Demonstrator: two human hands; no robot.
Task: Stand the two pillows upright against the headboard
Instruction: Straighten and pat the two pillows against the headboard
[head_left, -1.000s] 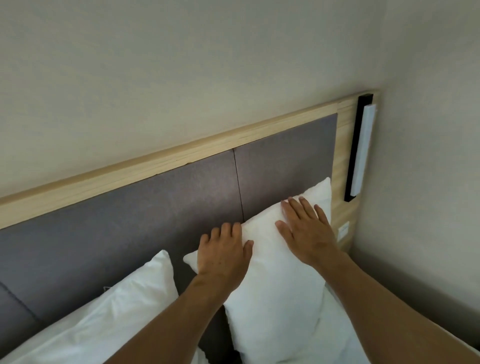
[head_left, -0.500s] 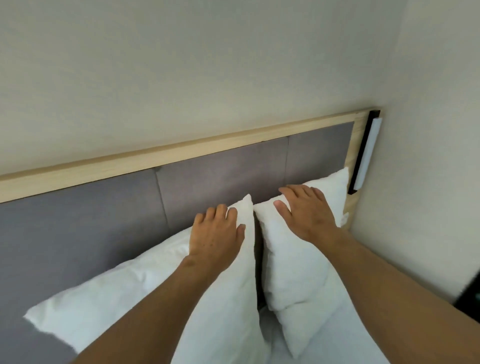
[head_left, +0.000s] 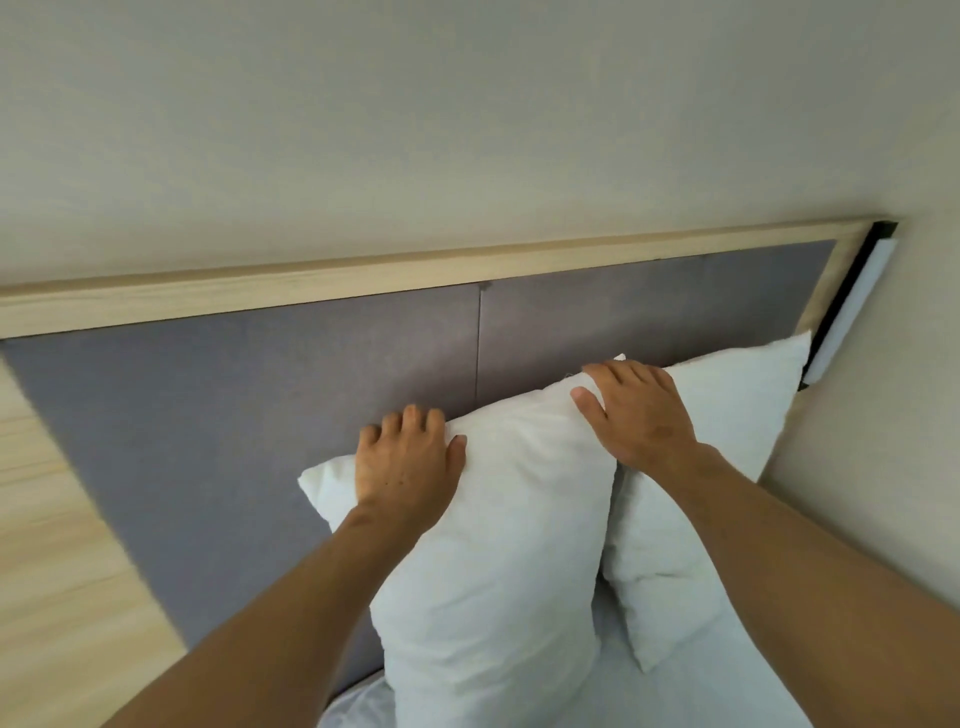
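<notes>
Two white pillows lean upright against the grey padded headboard (head_left: 260, 415). The left pillow (head_left: 498, 545) stands in front of me. My left hand (head_left: 408, 467) grips its top edge near the left corner, fingers curled over the rim. My right hand (head_left: 636, 410) lies on its top right corner, fingers spread, where it meets the right pillow (head_left: 727, 426). The right pillow stands beside it, reaching the headboard's right end, partly hidden behind my right forearm.
A light wood frame (head_left: 415, 270) runs along the headboard top, with a wood panel (head_left: 47, 545) at the left. A black and white wall lamp (head_left: 852, 312) hangs at the right end, close to the side wall (head_left: 909, 415). White bed sheet (head_left: 701, 691) lies below.
My right hand has shifted from the right pillow onto the left pillow's top right corner. My left hand has moved toward that pillow's left corner. The left pillow stands more upright now.
</notes>
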